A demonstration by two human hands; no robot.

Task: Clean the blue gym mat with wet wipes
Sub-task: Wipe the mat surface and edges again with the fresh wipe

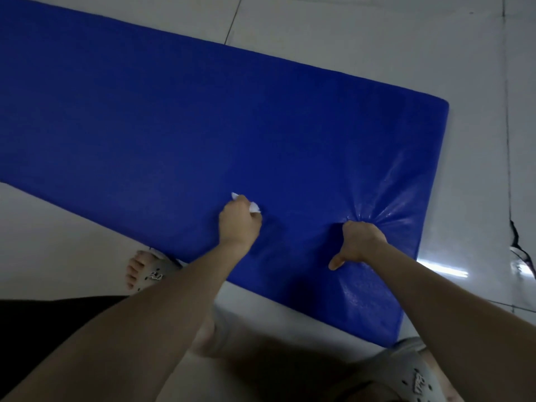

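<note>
I am watching the left hand [239,224] clamping a white wipe [254,208], fingers curled over it, with bits of wipe poking out ahead of the knuckles. That fist is pressing down on the mat [174,126], near its close edge. Right of this grip, well apart, the right hand [361,242] is digging its fingers into the mat, which is puckering in shiny creases fanning away from them; the thumb [336,261] is sticking out toward me. I cannot tell whether those fingers are pinching or only pressing. The mat is lying flat on the floor [348,39], running far left of the grip. A sandalled foot [150,271] is standing just behind the left wrist.
</note>
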